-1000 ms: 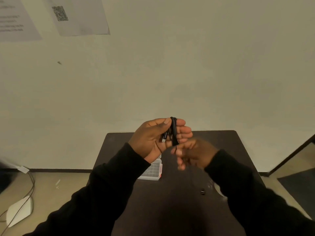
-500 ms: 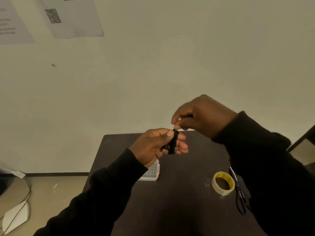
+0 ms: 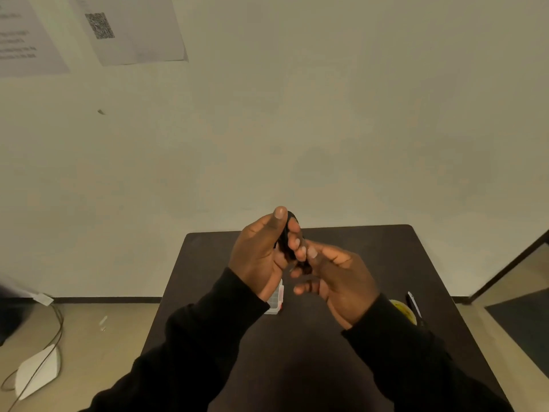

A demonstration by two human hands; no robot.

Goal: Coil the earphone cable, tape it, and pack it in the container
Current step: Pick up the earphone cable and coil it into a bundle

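We hold the coiled earphone cable upright in the left hand, above the far half of the tabletop. The left thumb lies along the near side of the coil and the left fingers curl around its far side, closed on the bundle. The right hand is just beside it; its fingers are bent in at the lower end of the coil, touching it, but we cannot tell whether they pinch a loose end of cable.

Below the left wrist, on the tabletop, stands the clear compartment container, mostly hidden. The yellow tape roll and a pair of scissors lie beyond the right wrist, well apart from the fingers.

Risks from here, in our judgement:

- The coil is untaped and is kept together by finger pressure only. If the left fingers relax while the right hand leaves for the tape, the loops can spring open and the winding is lost.
- A free tail at the lower end can slip out from under the right fingers and unwind.
- Tape must be pulled and cut with one hand occupied; the strip can fold onto itself or stick to the fingers instead of the bundle.
- The lower part of the coil is hidden behind the right fingers, so an uneven loop there may go unnoticed and later catch on the container's edge.
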